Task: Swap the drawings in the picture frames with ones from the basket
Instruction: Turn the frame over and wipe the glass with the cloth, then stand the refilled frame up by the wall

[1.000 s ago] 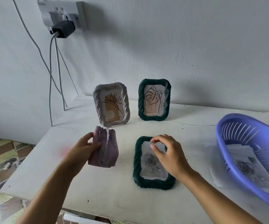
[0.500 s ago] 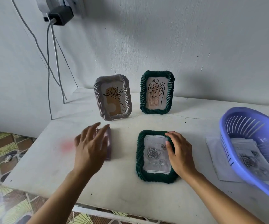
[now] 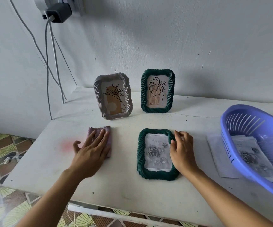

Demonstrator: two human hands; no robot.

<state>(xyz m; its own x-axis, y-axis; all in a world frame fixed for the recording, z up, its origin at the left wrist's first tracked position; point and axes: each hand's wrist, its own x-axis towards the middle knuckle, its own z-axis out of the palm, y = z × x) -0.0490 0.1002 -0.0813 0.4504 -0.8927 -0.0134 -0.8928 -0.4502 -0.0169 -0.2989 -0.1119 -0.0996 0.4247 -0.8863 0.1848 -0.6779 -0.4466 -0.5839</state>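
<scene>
The flat dark-green frame holds a grey rose drawing.

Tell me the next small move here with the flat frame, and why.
Probably curl the left hand round the purple backing panel and lift it toward the lying green frame. The rose drawing already sits in that frame uncovered, the right hand rests on its right edge, and the left lies flat on the panel.

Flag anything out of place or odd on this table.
One green frame lies flat while the grey frame and other green frame stand upright. A mauve panel lies loose under the left hand. The basket sits partly on a loose sheet. A pink smudge marks the tabletop.
</scene>
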